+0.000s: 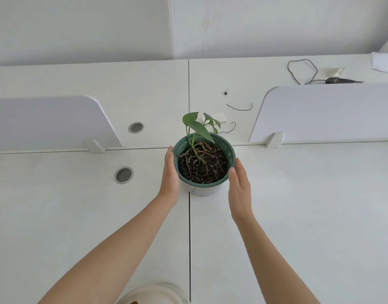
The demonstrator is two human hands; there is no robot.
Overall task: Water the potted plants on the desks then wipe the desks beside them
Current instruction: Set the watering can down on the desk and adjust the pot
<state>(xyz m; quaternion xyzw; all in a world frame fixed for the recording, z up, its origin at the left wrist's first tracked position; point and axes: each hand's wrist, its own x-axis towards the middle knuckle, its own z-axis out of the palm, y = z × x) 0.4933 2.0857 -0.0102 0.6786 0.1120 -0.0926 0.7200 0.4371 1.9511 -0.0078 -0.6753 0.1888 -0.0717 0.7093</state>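
A round pot (203,170) of green plastic with a ribbed, rolled rim stands in the middle of the white table (298,205). It sits on the dark seam where the slabs meet, and its lower part is white. It is filled with dark, crumbly soil (203,167) laced with dry brown roots and stems. A small plant (198,126) rises from the far side, with a few smooth, pointed green leaves on thin stalks.

The left hand (171,174) lies flat against the pot's left wall, fingers straight and together, pointing away from the person. The right hand (240,187) is also flat with fingers extended, beside the pot's right wall. Whether it touches the rim cannot be told. Neither hand curls round the pot.

The table is smooth and slightly glossy. Two round grey grommets (123,175) are set in it to the left. Two matte white dividers (320,113) with rounded corners stand upright in small white brackets, one on each side behind the pot. On the far slab lie thin black cords (302,69), a dark oblong device (342,80), a crumpled white scrap (335,71) and a small white slip (219,117) just behind the leaves.
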